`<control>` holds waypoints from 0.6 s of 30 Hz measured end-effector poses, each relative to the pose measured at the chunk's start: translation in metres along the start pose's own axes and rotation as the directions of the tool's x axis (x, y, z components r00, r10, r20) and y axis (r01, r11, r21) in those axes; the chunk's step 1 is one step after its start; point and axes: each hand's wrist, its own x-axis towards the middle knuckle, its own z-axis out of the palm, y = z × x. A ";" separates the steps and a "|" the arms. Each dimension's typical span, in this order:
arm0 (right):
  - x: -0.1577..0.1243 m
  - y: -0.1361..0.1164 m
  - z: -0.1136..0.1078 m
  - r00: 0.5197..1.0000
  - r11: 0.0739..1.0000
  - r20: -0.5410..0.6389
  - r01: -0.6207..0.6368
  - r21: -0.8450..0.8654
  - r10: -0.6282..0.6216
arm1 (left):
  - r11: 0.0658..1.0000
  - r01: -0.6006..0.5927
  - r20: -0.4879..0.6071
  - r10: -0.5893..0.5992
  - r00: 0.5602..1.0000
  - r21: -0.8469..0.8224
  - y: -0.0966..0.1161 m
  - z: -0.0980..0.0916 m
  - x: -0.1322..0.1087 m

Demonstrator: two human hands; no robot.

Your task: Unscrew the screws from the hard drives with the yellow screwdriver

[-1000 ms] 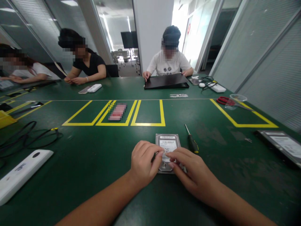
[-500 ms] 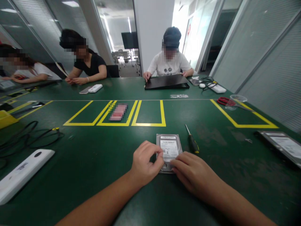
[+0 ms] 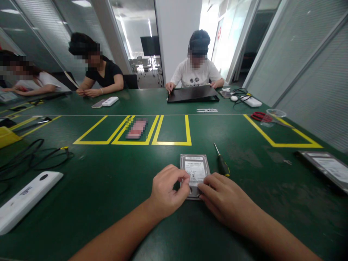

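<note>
Flanking a hard drive (image 3: 195, 166) on the green worktop (image 3: 108, 203): left hand (image 3: 166, 188), right hand (image 3: 224, 197).
At far left, a white oblong case (image 3: 29, 199) lies below a loose black cable (image 3: 34, 165); farther along, a pink slab (image 3: 137, 129) sits within yellow tape (image 3: 130, 143). The left hand's thumb and forefinger curl, tips close together, over the drive's lower left; whether they pinch anything, I cannot tell. The drive lies flat, label up, in front of the person. The right hand's fingers bunch together at its lower right edge; how firmly they grip cannot be told. Just beyond lies a screwdriver (image 3: 223, 166), then, well apart, a second drive (image 3: 327, 166).
</note>
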 end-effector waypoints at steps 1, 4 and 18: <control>-0.001 0.001 -0.001 1.000 1.000 0.022 -0.017 -0.016 0.017 | 1.000 0.002 0.008 -0.002 1.000 -0.009 0.000 0.000 0.000; -0.004 0.007 -0.006 0.990 0.993 0.084 -0.108 -0.047 0.112 | 0.999 0.012 0.053 -0.010 0.999 -0.042 -0.001 0.000 -0.001; -0.009 0.003 -0.004 0.966 0.979 0.167 -0.182 -0.089 0.195 | 0.999 0.028 0.263 -0.018 0.965 -0.036 -0.006 0.006 0.016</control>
